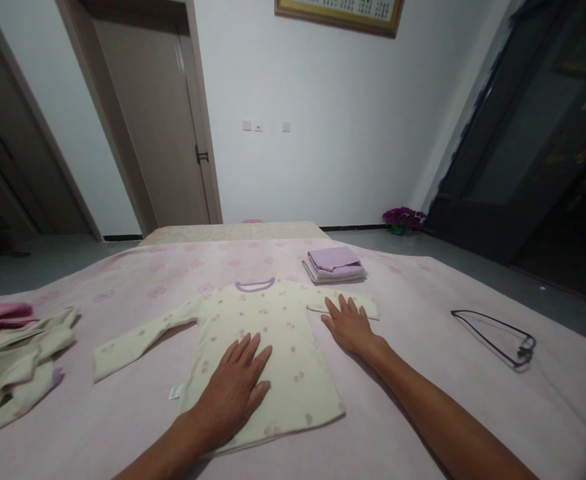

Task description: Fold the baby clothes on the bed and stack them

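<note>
A cream long-sleeved child's shirt [273,360] with small printed motifs and a purple neckband lies spread out, its neckline pointing away from me. My left hand [237,387] rests flat on the front of its body, fingers stretched out. On the sleeve at the right, my right hand [347,323] lies with its fingers spread, near the sleeve's middle. The other sleeve reaches out to the left, slightly bent. A small white label sticks out at the shirt's left side seam.
Beyond the right sleeve sits a folded stack of purple and pale clothes [335,263]. Crumpled clothes [17,363] lie at the left edge. A thin black looped item [503,333], perhaps glasses, rests at the right. Everything lies on a pink flowered cover [413,393].
</note>
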Available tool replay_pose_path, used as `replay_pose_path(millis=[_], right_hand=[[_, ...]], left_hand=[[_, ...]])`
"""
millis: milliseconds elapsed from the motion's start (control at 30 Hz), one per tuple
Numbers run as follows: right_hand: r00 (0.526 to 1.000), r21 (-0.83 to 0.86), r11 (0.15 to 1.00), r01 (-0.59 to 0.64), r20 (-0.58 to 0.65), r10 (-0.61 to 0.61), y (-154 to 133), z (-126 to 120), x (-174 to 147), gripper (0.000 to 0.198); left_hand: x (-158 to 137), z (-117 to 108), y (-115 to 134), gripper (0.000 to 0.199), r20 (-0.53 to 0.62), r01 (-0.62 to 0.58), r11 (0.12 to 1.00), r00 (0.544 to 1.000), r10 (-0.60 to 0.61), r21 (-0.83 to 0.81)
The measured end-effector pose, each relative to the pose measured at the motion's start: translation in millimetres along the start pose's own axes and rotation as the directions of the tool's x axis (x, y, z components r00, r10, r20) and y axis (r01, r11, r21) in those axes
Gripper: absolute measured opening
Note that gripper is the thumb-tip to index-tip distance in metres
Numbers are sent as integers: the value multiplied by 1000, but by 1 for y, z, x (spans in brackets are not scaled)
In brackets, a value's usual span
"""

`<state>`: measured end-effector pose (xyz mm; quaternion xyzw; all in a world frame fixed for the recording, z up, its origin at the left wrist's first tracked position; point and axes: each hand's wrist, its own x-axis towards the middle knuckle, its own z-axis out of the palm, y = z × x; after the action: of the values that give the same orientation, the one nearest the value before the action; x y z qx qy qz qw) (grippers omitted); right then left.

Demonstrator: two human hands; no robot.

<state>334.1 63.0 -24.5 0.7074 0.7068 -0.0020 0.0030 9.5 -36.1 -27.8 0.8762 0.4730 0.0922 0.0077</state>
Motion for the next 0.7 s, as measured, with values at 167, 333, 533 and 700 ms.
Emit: replay_pose_path(millis=[167, 333, 533, 700], right_hand=[[982, 3, 997, 80, -173, -79, 8, -5, -15, 45], [969, 50, 979, 197, -160, -187, 7, -4, -14, 49], [999, 50, 999, -17, -47, 19, 30, 12, 1, 70], [961, 44, 965, -260, -87, 263, 57, 14, 10, 73]], left_hand=[[0, 0, 1, 55, 2, 5, 1000, 1000, -5, 2], [0, 1, 0, 55, -16, -1, 1000, 1000, 1, 8], [-1, 4, -2, 55, -31, -21, 1000, 999, 21, -7], [0, 4, -2, 56, -13, -6, 1000, 1000, 6, -2]])
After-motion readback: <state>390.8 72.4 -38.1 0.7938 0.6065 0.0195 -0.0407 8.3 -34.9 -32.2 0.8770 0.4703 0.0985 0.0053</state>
